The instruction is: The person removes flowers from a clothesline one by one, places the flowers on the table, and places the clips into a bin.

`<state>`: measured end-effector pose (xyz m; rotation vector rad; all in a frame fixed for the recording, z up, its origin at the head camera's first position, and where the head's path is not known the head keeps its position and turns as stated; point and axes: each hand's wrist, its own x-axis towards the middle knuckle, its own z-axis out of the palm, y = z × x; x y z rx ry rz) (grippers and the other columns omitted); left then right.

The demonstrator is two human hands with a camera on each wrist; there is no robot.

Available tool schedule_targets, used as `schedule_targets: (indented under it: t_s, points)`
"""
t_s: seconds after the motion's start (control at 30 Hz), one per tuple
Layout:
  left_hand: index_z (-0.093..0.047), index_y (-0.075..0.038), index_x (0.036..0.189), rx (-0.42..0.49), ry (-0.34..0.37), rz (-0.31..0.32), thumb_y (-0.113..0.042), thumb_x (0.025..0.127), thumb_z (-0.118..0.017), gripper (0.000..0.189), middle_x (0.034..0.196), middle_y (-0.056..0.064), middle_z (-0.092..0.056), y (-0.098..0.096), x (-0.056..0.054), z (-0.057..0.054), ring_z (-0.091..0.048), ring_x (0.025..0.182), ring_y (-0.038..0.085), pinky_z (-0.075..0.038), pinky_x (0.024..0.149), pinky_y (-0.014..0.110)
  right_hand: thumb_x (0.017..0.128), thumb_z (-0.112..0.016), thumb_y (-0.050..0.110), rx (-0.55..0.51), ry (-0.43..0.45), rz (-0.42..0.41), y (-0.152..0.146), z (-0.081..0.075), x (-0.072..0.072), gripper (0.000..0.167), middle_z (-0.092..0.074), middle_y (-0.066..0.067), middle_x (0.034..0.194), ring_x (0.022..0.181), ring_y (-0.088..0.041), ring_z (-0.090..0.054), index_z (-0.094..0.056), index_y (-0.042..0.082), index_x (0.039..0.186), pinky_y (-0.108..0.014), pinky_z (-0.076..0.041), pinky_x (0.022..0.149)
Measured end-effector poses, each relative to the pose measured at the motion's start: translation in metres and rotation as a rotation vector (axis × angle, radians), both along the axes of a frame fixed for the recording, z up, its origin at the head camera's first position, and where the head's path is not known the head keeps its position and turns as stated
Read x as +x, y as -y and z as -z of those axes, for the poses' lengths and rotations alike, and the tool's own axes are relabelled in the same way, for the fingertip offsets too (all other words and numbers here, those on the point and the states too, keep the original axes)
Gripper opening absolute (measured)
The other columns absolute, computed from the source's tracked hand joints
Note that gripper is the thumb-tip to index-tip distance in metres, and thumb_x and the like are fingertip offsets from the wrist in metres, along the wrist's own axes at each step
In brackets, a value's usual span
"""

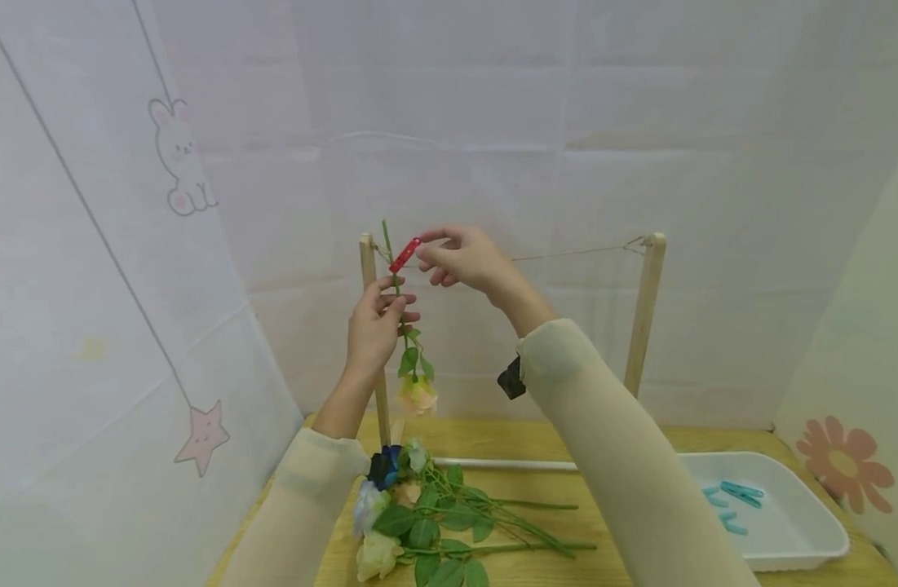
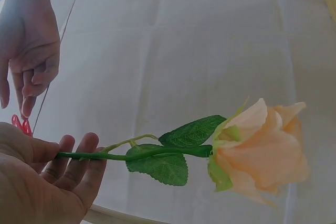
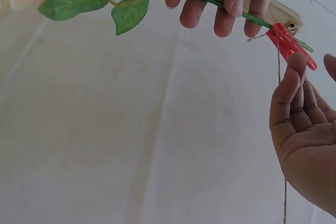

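An artificial peach rose (image 1: 418, 397) hangs head down by its green stem (image 2: 142, 153). My left hand (image 1: 373, 328) pinches that stem between thumb and fingers, below a red clothespin (image 1: 405, 255). The clothespin (image 3: 290, 45) sits on the stem and the thin string (image 3: 279, 69) close to the left post. Beside it is my right hand (image 1: 466, 259), thumb and fingers spread apart. In the right wrist view, a fingertip of the right hand (image 3: 310, 129) is at the clothespin's handle end, while the thumb stands away from it.
Two wooden posts (image 1: 643, 314) carry the string. Several artificial flowers (image 1: 378, 556) with leafy stems lie on the wooden table (image 1: 493, 438) below. A white tray (image 1: 794, 554) at the right holds several teal clothespins (image 1: 742, 493). A white rod (image 1: 507, 465) runs between the posts' feet.
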<state>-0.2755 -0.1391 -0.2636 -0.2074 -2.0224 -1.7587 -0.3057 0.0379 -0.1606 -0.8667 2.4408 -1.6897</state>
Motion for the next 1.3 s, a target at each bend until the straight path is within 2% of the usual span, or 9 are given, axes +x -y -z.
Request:
schedule_targets:
  t_s: [0.3,0.43,0.67,0.8,0.97,1.1,1.3]
  points:
    - [-0.055,-0.015,0.139,-0.006,0.009,0.014,-0.014,0.106,-0.054,0.033,0.117,0.012,-0.07,-0.003,0.003,-0.001,-0.072,0.099,0.033,-0.061,0.082,0.04,0.099,-0.068,0.03,0.012,0.012,0.016,0.005,0.0,-0.003,0.039,-0.071,-0.018,0.115,0.086,-0.026,-0.071,-0.06,0.012,0.133,-0.034,-0.06,0.079]
    - [-0.054,-0.014,0.14,-0.022,0.004,0.008,-0.014,0.106,-0.054,0.034,0.117,0.013,-0.071,-0.004,0.003,0.0,-0.073,0.099,0.034,-0.061,0.082,0.039,0.098,-0.068,0.03,0.005,0.018,0.013,0.007,0.0,-0.003,0.036,-0.072,-0.017,0.115,0.086,-0.026,-0.071,-0.063,0.012,0.129,-0.034,-0.06,0.079]
    - [-0.056,-0.013,0.137,-0.035,-0.02,-0.011,-0.012,0.105,-0.055,0.032,0.114,0.012,-0.072,-0.004,0.001,0.001,-0.073,0.097,0.033,-0.061,0.082,0.043,0.098,-0.069,0.027,-0.022,0.012,0.036,0.011,0.003,-0.003,0.027,-0.073,-0.012,0.104,0.094,-0.035,-0.07,-0.068,0.01,0.12,-0.043,-0.06,0.086]
    - [-0.056,-0.013,0.136,-0.038,-0.03,-0.019,-0.011,0.105,-0.054,0.03,0.113,0.014,-0.072,-0.004,0.001,0.002,-0.073,0.098,0.035,-0.061,0.084,0.046,0.097,-0.07,0.025,-0.047,0.009,0.06,0.013,0.004,-0.002,0.026,-0.073,-0.017,0.106,0.086,-0.028,-0.068,-0.073,0.007,0.117,-0.038,-0.06,0.082]
    - [-0.056,-0.013,0.137,-0.05,-0.041,-0.028,-0.011,0.106,-0.054,0.032,0.115,0.015,-0.072,-0.004,0.002,0.002,-0.073,0.098,0.036,-0.061,0.084,0.043,0.095,-0.072,0.022,-0.15,0.019,0.096,0.013,0.004,-0.003,0.027,-0.075,-0.015,0.099,0.074,-0.019,-0.065,-0.076,0.005,0.116,-0.028,-0.058,0.072]
    - [-0.056,-0.012,0.137,-0.053,-0.048,-0.028,-0.012,0.106,-0.054,0.032,0.116,0.018,-0.071,-0.004,0.003,0.002,-0.073,0.098,0.036,-0.061,0.083,0.042,0.095,-0.073,0.021,-0.239,-0.005,0.104,0.009,0.005,-0.002,0.027,-0.075,-0.01,0.091,0.072,-0.019,-0.066,-0.076,0.005,0.116,-0.027,-0.058,0.071]
    - [-0.058,-0.016,0.134,-0.077,-0.078,-0.03,-0.015,0.106,-0.055,0.029,0.112,0.014,-0.072,-0.003,0.008,0.002,-0.074,0.095,0.031,-0.061,0.084,0.041,0.095,-0.072,0.022,-0.414,-0.067,0.11,0.004,0.005,0.003,0.028,-0.075,-0.008,0.085,0.069,-0.018,-0.066,-0.076,0.004,0.117,-0.026,-0.057,0.067]
